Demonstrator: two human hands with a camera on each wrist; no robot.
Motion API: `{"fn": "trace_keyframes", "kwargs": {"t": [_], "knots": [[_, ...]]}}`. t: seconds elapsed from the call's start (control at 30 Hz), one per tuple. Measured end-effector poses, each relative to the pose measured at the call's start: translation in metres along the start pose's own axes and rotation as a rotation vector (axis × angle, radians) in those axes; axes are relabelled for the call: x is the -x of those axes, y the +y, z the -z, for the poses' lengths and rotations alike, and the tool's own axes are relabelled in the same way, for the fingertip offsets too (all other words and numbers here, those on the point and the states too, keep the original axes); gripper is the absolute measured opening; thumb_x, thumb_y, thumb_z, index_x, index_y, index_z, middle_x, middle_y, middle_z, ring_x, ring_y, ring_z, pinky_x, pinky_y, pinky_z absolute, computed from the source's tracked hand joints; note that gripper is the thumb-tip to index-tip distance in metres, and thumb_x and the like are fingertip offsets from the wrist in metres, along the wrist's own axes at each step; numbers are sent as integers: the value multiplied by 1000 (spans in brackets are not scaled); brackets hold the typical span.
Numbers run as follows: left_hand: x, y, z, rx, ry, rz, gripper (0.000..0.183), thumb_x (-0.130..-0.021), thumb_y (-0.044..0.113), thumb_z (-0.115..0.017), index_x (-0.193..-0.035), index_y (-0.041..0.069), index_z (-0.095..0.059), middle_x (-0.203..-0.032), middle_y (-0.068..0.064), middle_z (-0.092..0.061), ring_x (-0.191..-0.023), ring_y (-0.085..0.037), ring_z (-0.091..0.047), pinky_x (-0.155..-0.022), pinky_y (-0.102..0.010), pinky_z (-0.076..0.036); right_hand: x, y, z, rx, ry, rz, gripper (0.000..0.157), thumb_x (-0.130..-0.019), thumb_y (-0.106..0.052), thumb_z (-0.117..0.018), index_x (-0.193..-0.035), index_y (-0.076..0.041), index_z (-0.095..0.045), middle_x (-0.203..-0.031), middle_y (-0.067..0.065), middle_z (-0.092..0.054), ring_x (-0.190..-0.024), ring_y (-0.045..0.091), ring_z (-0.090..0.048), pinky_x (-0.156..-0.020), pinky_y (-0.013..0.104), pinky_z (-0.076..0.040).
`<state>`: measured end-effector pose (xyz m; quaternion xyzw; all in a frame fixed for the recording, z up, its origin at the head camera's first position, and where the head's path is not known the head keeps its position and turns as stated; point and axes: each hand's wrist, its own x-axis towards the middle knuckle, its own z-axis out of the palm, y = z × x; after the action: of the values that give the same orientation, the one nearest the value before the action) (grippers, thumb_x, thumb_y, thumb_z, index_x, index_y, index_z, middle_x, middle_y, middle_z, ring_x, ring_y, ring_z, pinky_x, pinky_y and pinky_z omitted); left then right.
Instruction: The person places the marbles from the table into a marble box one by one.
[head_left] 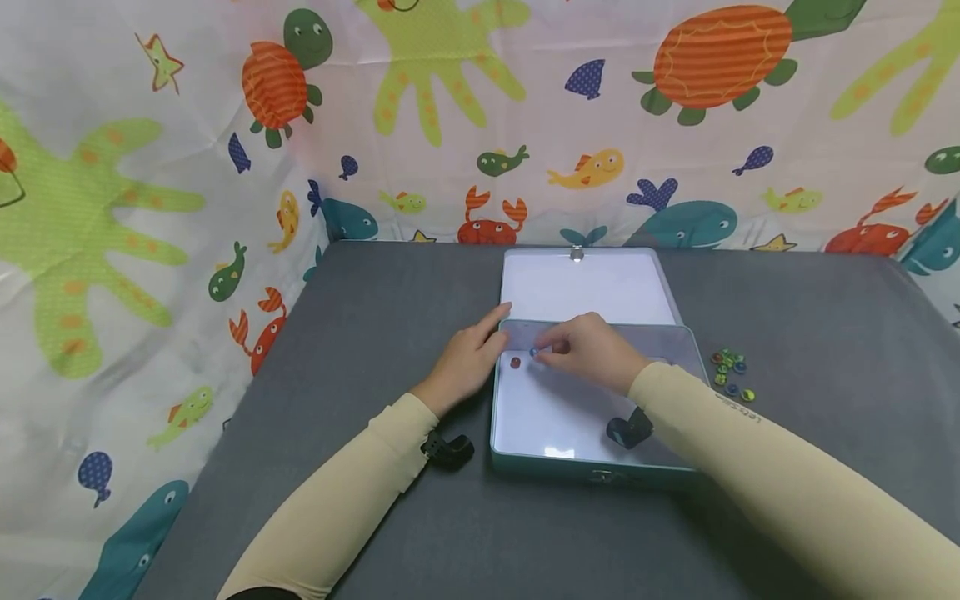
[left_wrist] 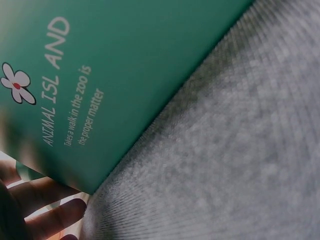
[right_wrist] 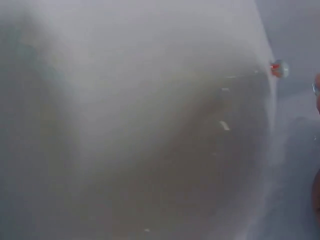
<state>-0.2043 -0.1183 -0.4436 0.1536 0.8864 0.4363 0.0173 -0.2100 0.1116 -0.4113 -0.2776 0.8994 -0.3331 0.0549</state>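
Observation:
A green tin box (head_left: 543, 467) with a white inside lies on the grey table, its lid (head_left: 588, 287) folded back. My left hand (head_left: 468, 358) holds the box at its back left corner; in the left wrist view its fingers (left_wrist: 57, 217) lie against the corner of the printed green side. My right hand (head_left: 592, 350) reaches into the box and pinches a small blue marble (head_left: 533, 352) near the back left. Beside it, a reddish marble (head_left: 515, 362) rests on the box floor; the right wrist view shows this marble (right_wrist: 280, 69) as clear glass with orange-red inside.
Several green, blue, red and yellow marbles (head_left: 727, 367) lie in a loose group on the table, right of the box. A metal clasp (head_left: 576, 252) sits on the lid's far edge. Behind the table hangs a cloth (head_left: 450, 167) printed with sea animals.

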Motion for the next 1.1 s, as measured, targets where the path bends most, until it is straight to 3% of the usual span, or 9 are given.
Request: {"fn": "trace_keyframes", "kwargs": {"t": [0.13, 0.23, 0.5, 0.63, 0.77, 0.9, 1.1], "knots": [[0, 0, 1, 7, 1, -2, 58, -105, 38, -40, -162, 27, -44, -89, -15, -61, -82, -20, -48, -92, -43, -46, -2, 2, -3, 18, -35, 4, 15, -90, -9, -81, -105, -6, -84, -74, -4, -72, -64, 11, -55, -63, 28, -48], [-1, -1, 2, 9, -2, -2, 58, -105, 38, -39, -162, 28, -43, -77, -9, -50, -69, -20, -34, -88, -43, -44, -3, 3, -4, 38, -51, 2, 15, -91, -9, -81, -105, -6, -84, -76, -4, -72, -65, 11, -55, -65, 29, -49], [-3, 0, 3, 3, -6, -18, 58, -105, 38, -40, -162, 28, -44, -76, -5, -47, -72, -19, -39, -89, -42, -44, -2, 5, -9, 75, -78, -17, 16, -90, -8, -81, -105, -6, -84, -96, 3, -80, -76, 9, -65, -74, 31, -56], [-5, -1, 2, 0, -3, -15, 59, -104, 38, -40, -162, 28, -43, -73, -3, -44, -70, -19, -37, -89, -41, -44, -2, 6, -12, 73, -57, -6, 16, -89, -6, -82, -105, -5, -84, -96, 4, -80, -78, 10, -68, -77, 34, -58], [-5, 0, 3, -10, 0, -13, 59, -104, 39, -40, -162, 28, -44, -75, -6, -48, -79, -21, -47, -90, -42, -45, -1, 6, -13, 72, -44, -20, 16, -88, -7, -83, -104, -5, -84, -96, 5, -80, -83, 11, -72, -80, 37, -60], [-4, 1, 3, 3, -13, -5, 59, -104, 41, -39, -162, 29, -44, -85, -14, -58, -77, -21, -45, -93, -43, -45, 0, 7, -13, 71, -45, -44, 17, -88, -8, -84, -104, -4, -84, -97, 6, -80, -87, 13, -74, -82, 38, -61], [1, -3, 0, 19, -14, 7, 60, -104, 43, -40, -162, 30, -43, -85, -14, -56, -80, -22, -48, -95, -43, -45, 1, 8, -16, 83, -72, -76, 18, -88, -11, -84, -105, -5, -83, -98, 6, -80, -92, 18, -76, -86, 40, -60]]}}
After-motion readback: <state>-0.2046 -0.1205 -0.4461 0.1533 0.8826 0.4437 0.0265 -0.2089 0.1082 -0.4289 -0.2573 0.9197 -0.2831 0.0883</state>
